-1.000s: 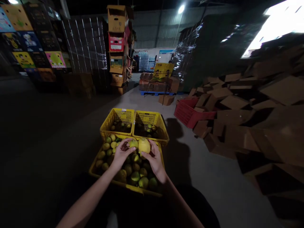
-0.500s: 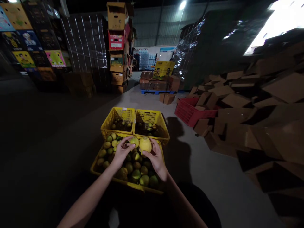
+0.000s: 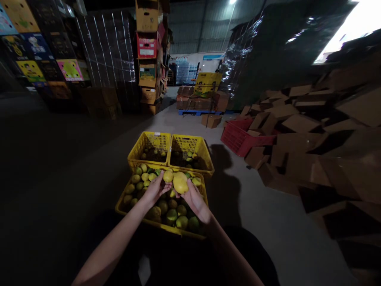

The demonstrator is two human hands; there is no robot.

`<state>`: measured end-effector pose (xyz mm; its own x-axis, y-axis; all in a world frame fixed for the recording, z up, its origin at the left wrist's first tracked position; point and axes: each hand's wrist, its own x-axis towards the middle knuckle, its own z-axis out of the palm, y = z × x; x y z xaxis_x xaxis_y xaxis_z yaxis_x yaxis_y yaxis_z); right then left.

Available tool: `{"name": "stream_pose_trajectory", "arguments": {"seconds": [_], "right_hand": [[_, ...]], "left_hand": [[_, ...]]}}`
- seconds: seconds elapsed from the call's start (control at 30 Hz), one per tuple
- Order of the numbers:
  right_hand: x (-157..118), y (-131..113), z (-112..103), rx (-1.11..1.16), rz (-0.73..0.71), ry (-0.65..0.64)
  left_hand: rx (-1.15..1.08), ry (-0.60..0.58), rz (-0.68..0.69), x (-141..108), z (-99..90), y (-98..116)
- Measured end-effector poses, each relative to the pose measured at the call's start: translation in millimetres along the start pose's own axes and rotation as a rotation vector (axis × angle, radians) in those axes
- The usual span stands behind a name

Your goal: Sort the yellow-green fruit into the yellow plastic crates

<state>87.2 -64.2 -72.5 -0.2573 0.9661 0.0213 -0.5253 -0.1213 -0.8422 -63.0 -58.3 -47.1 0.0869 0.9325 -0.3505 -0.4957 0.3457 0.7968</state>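
Note:
Over a yellow crate (image 3: 190, 235) of green and yellow lemons, both hands are held close together. My left hand (image 3: 155, 190) has its fingers round a small yellow-green lemon (image 3: 168, 176). A larger yellow lemon (image 3: 180, 183) rests in my right hand (image 3: 195, 198), with the thumb on its right side and fingers beneath. The two lemons are side by side, almost touching. Several lemons fill the crate below, some of them hidden by my hands and forearms.
Beyond the full crate stand a left yellow crate (image 3: 133, 153) and a right yellow crate (image 3: 205, 157), each with some lemons. A red crate (image 3: 236, 137) and piled cardboard boxes (image 3: 300, 149) lie to the right. Stacked boxes (image 3: 148, 47) rise behind.
Both lemons have turned in my hands, and the larger one is now tilted with more of its side showing. My fingers have shifted underneath. The view has moved slightly.

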Motion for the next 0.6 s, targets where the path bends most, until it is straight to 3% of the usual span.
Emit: {"name": "stream_pose_trajectory", "arguments": {"seconds": [0.07,0.13,0.3,0.37,0.47,0.6], "right_hand": [[0.6,-0.9,0.8,-0.003,0.004,-0.008],[0.7,-3.2,0.5,-0.068,-0.041,0.044],[1.1,-9.7,-3.6,-0.396,-0.312,0.267],[1.3,-11.0,-4.9,-0.437,-0.378,0.278],[0.8,-12.2,-4.3,-0.381,-0.356,0.264],[-2.2,-15.9,-0.5,-0.186,-0.252,0.229]], "left_hand": [[-0.021,0.009,-0.033,0.2,-1.0,-0.4],[-0.015,-0.017,0.026,-0.2,-2.0,0.4],[0.167,-0.054,0.492,-4.9,-2.2,8.5],[0.229,-0.075,0.554,-7.2,-1.9,10.7],[0.109,-0.113,0.457,-7.9,-2.3,9.8],[-0.185,-0.166,0.129,-1.4,-4.9,7.9]]}}
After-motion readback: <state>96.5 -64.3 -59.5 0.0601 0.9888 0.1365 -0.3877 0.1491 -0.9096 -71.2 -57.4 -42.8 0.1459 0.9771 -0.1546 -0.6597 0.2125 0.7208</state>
